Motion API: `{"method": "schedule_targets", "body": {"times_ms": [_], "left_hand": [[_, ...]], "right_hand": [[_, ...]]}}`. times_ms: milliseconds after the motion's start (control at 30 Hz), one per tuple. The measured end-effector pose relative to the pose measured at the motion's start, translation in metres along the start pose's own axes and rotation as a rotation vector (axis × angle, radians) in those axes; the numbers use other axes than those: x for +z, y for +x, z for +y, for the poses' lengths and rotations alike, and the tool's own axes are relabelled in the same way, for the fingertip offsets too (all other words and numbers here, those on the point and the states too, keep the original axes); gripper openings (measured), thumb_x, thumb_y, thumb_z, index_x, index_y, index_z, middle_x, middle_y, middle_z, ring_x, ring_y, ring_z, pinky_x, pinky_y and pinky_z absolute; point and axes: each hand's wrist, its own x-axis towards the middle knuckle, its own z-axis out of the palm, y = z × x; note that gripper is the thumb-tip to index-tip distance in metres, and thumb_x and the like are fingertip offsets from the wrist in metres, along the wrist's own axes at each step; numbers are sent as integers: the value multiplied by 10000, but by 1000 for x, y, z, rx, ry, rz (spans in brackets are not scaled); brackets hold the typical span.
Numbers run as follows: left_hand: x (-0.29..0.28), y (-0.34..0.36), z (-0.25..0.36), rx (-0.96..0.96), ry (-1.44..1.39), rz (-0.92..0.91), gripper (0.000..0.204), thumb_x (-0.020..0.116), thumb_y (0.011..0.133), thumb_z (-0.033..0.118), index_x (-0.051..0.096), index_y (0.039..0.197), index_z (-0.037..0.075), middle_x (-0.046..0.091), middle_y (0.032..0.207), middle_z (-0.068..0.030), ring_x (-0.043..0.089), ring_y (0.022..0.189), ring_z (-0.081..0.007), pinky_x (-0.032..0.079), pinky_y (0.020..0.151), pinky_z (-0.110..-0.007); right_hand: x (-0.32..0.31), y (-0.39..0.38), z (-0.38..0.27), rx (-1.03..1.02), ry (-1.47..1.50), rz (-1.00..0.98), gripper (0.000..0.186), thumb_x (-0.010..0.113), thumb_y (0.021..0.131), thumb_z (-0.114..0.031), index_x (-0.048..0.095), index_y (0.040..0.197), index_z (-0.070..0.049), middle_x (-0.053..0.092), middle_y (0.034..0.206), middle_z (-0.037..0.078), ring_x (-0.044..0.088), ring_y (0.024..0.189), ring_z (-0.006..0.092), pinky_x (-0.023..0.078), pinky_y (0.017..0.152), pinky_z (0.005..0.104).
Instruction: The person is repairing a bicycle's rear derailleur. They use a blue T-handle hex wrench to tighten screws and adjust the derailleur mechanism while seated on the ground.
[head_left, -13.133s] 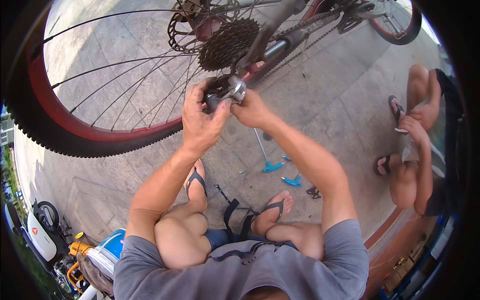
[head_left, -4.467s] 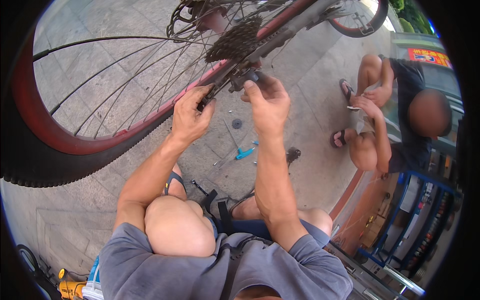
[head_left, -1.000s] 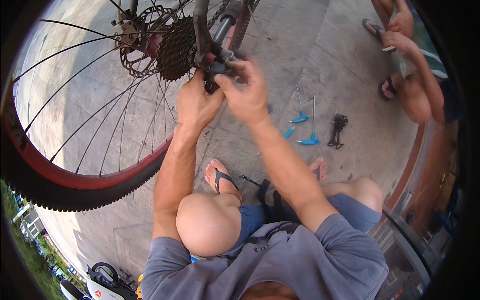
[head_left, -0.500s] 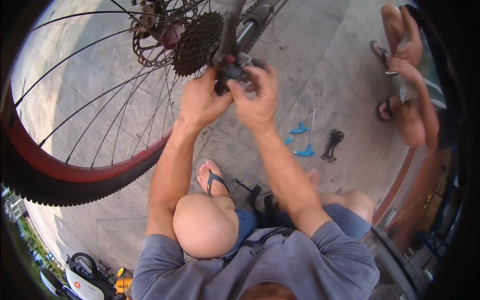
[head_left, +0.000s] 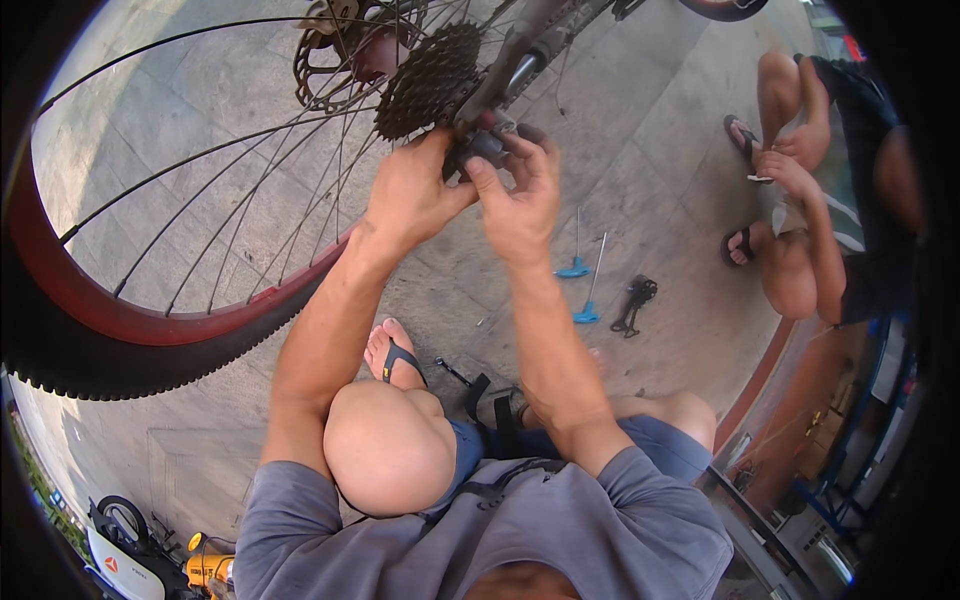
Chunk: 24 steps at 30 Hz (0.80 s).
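Up at the rear hub, my left hand [head_left: 415, 190] has its thumb and fingers wrapped at a dark derailleur part [head_left: 482, 147] below the black cassette [head_left: 428, 78]. My right hand [head_left: 517, 195] pinches the same part from the right, fingertips around its rounded dark body; the exact grip is partly hidden. The part sits at the grey frame's [head_left: 492, 88] end. On the ground below lie blue-handled hex keys [head_left: 586, 312] and a black derailleur piece with a cage [head_left: 632, 305]. A brake rotor [head_left: 312, 85] is behind the cassette.
The red-rimmed wheel [head_left: 200, 325] fills the upper left. Another person [head_left: 800, 280] squats on the right, hands near their knees. A white scooter [head_left: 125, 565] and yellow object [head_left: 207, 568] are at lower left. A blue rack [head_left: 815, 500] stands at lower right.
Over the last second the bike and my hands have shifted right in view. Earlier, a silver part was between my hands; the black caged piece has since appeared on the ground among the tools.
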Motion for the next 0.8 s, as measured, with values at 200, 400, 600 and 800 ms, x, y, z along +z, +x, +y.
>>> {"method": "schedule_targets", "body": {"times_ms": [200,400,600,800], "left_hand": [[-15,-4,4,0,-207,-125,634,728,775,158,520,1363,41,680,1061,-175,683,797,-212,543,725,-331],[-13,-1,2,3,-91,-74,512,712,783,193,558,1237,13,686,959,-209,683,810,-329,539,710,-401],[-5,-2,9,-4,32,33,337,704,784,245,587,1002,16,682,833,-231,657,784,-439,534,672,-496],[0,-1,2,1,-79,48,386,739,755,272,609,1009,12,688,816,-215,666,773,-425,542,670,-473]], "right_hand": [[1,-3,3,23,-41,31,374,767,798,-14,566,1109,44,396,1289,141,558,1123,234,546,902,312],[18,-12,-3,121,77,124,388,766,805,-24,557,1129,15,407,1286,130,559,1115,235,503,929,341],[16,-15,11,12,-10,145,372,763,809,-41,561,1119,6,407,1283,127,573,1078,229,532,800,308],[12,-4,-5,12,-1,107,362,790,781,-48,594,1079,10,408,1268,116,574,1025,193,530,826,297]]}}
